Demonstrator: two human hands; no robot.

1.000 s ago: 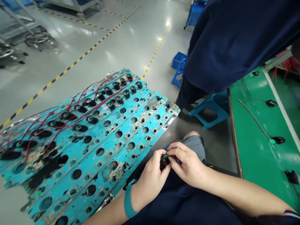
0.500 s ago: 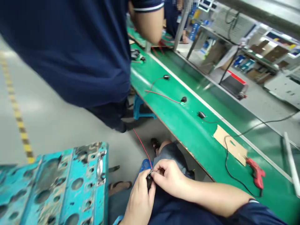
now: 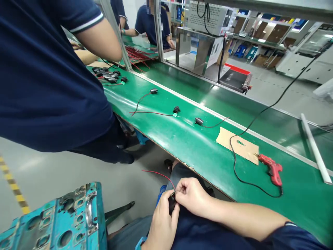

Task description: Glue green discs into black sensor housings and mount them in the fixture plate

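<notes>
My left hand (image 3: 163, 218) is closed round a small black cylindrical part (image 3: 172, 203), held over my lap. From its top end a thin red wire (image 3: 158, 173) curves out to the left, its far end free in the air. My right hand (image 3: 191, 194) touches that same end with thumb and forefinger pinched together; whatever is between the fingertips is hidden. On the green bench lie similar black parts with wires: one part (image 3: 199, 121) nearest, another (image 3: 176, 109) with a green end, and a third (image 3: 154, 91) farther off.
A red glue gun (image 3: 273, 169) with a black cable lies by a piece of cardboard (image 3: 238, 144) on the green bench (image 3: 166, 135). A blue, holed block (image 3: 57, 215) stands at lower left. A co-worker (image 3: 52, 76) stands close at left, near a pile of black parts (image 3: 108, 74).
The view has swung right and up, so the bench appears flatter and farther left. Both hands remain together at the black part; the red wire now points more to the left.
</notes>
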